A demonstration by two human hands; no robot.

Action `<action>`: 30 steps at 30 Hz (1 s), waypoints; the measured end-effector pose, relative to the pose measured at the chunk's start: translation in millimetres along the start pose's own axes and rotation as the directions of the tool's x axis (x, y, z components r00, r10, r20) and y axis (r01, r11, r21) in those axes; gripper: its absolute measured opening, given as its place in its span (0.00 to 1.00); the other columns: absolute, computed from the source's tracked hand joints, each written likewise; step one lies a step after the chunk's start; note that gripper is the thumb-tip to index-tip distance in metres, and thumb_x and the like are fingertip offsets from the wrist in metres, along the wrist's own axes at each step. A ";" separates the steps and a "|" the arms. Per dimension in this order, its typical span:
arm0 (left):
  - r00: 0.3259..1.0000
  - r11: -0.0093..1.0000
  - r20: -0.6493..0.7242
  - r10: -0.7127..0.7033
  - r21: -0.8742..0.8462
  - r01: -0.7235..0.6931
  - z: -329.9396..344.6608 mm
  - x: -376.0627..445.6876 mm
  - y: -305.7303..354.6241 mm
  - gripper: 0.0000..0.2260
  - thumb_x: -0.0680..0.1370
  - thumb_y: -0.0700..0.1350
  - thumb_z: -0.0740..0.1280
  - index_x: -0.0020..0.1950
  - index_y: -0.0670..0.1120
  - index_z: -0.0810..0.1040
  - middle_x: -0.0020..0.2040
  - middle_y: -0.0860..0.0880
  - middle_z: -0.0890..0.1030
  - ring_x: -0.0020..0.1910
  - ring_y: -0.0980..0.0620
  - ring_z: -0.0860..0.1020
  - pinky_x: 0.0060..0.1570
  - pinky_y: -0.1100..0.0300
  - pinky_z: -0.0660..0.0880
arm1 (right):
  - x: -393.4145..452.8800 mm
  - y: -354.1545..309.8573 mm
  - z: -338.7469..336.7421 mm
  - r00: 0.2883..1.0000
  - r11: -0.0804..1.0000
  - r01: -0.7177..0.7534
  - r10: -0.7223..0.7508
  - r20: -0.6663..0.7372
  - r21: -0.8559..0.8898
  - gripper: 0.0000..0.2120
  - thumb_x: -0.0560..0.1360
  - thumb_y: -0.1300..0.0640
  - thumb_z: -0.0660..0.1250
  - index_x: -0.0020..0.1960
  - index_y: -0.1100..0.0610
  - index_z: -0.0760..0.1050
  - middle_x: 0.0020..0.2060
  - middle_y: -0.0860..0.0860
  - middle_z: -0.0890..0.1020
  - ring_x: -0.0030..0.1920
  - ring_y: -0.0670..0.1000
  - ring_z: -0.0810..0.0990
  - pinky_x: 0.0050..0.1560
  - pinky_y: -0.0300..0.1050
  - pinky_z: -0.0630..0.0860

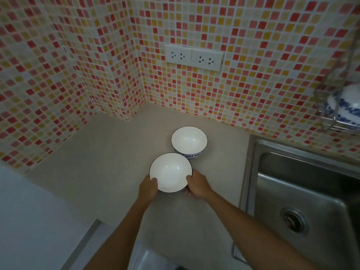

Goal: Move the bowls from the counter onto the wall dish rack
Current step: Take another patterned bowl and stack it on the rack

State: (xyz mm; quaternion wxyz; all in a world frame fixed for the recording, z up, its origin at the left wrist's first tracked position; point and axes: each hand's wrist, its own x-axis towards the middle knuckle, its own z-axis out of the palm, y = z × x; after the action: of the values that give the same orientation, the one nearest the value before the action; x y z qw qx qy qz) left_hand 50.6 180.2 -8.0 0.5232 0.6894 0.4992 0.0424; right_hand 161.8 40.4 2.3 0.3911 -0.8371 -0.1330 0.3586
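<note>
head view: on a pale counter (pixel 109 152) below mosaic tile, the left hand (pixel 147 187) and right hand (pixel 196 185) clamp opposite rims of the near bowl (pixel 170 172), thumbs hooked over the edge. a second bowl (pixel 189 140) sits just behind, apparently touching it (a careless lift could knock it). farther right lie the sink (pixel 303 191) and the wall dish rack (pixel 339 108), already holding crockery; a glazed rim may slip on the way over.

A steel sink (pixel 303 193) with a round drain (pixel 294 221) sits at the right. Two white double sockets (pixel 193 57) are set side by side in the mosaic tiles (pixel 78 65).
</note>
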 end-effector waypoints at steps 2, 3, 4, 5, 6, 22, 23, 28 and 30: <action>0.995 0.999 0.099 0.006 -0.044 -0.002 7.3 -8.9 2.9 0.17 0.75 0.45 0.60 0.61 0.39 0.70 0.57 0.41 0.76 0.54 0.42 0.74 0.54 0.53 0.72 | -10.1 13.6 -15.0 1.000 0.999 0.003 -0.002 -0.029 0.032 0.14 0.75 0.60 0.55 0.57 0.59 0.73 0.42 0.58 0.81 0.28 0.51 0.78 0.25 0.41 0.74; 0.989 0.998 0.145 0.010 -0.069 0.000 12.8 -13.0 5.9 0.18 0.71 0.49 0.61 0.57 0.41 0.70 0.56 0.42 0.76 0.53 0.42 0.75 0.55 0.49 0.74 | -15.7 21.1 -24.0 0.999 0.999 0.004 -0.002 -0.041 0.052 0.14 0.75 0.61 0.54 0.57 0.59 0.73 0.39 0.57 0.81 0.26 0.49 0.78 0.24 0.39 0.72; 0.983 0.996 0.180 0.019 -0.093 -0.002 20.0 -16.2 10.5 0.19 0.67 0.51 0.61 0.54 0.44 0.70 0.55 0.43 0.76 0.53 0.42 0.76 0.57 0.45 0.75 | -22.5 27.4 -34.5 0.998 0.997 0.008 -0.004 -0.055 0.075 0.14 0.75 0.63 0.54 0.57 0.60 0.73 0.36 0.56 0.80 0.23 0.47 0.76 0.23 0.38 0.71; 0.977 0.992 0.212 0.027 -0.124 0.000 29.0 -19.6 17.3 0.18 0.65 0.52 0.62 0.52 0.45 0.69 0.54 0.44 0.76 0.53 0.42 0.76 0.57 0.42 0.75 | -29.0 32.8 -45.6 0.997 0.996 0.015 -0.008 -0.074 0.092 0.13 0.75 0.63 0.54 0.56 0.60 0.73 0.32 0.55 0.79 0.21 0.46 0.75 0.22 0.38 0.71; 0.968 0.986 0.249 0.039 -0.169 0.004 39.6 -24.0 26.6 0.19 0.65 0.52 0.63 0.52 0.46 0.68 0.53 0.46 0.76 0.55 0.42 0.76 0.58 0.41 0.74 | -33.6 37.8 -56.9 0.995 0.994 0.019 -0.008 -0.099 0.107 0.13 0.76 0.64 0.54 0.57 0.60 0.73 0.30 0.55 0.79 0.20 0.46 0.75 0.22 0.37 0.71; 0.796 0.694 0.323 0.511 -0.702 -0.161 196.3 -190.7 230.8 0.13 0.78 0.62 0.53 0.59 0.65 0.71 0.58 0.54 0.80 0.54 0.46 0.81 0.51 0.43 0.79 | -167.8 72.9 -350.3 0.679 0.905 0.425 -0.294 -0.673 0.033 0.15 0.81 0.48 0.60 0.44 0.55 0.80 0.33 0.51 0.82 0.31 0.41 0.80 0.35 0.36 0.76; 0.774 0.686 0.316 0.548 -0.700 -0.199 202.5 -200.1 240.5 0.13 0.79 0.62 0.53 0.59 0.65 0.71 0.57 0.56 0.80 0.52 0.47 0.82 0.48 0.46 0.80 | -176.4 79.1 -372.9 0.589 0.898 0.438 -0.328 -0.738 -0.050 0.15 0.81 0.49 0.61 0.44 0.57 0.80 0.32 0.50 0.82 0.30 0.39 0.78 0.34 0.34 0.74; 0.724 0.641 0.274 0.634 -0.709 -0.293 245.1 -244.0 282.5 0.20 0.79 0.60 0.52 0.67 0.57 0.69 0.58 0.53 0.80 0.53 0.46 0.81 0.49 0.47 0.80 | -195.6 123.1 -464.5 0.279 0.907 0.258 -0.400 -0.873 -0.333 0.12 0.80 0.53 0.62 0.50 0.58 0.81 0.43 0.51 0.83 0.44 0.48 0.78 0.42 0.38 0.69; 0.733 0.635 0.280 0.620 -0.728 -0.259 265.6 -256.6 298.5 0.21 0.79 0.61 0.51 0.68 0.55 0.69 0.61 0.50 0.78 0.57 0.44 0.79 0.54 0.43 0.78 | -191.4 146.2 -484.6 0.256 0.884 0.136 -0.467 -0.847 -0.446 0.13 0.80 0.54 0.61 0.53 0.61 0.80 0.50 0.56 0.83 0.52 0.54 0.78 0.51 0.39 0.68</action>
State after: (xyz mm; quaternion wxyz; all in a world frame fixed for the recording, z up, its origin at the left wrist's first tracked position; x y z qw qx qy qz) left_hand 269.3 -174.5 219.7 0.8098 0.5547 0.1050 0.1599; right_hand 359.3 -423.3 199.3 0.3316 -0.8901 -0.0905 -0.2992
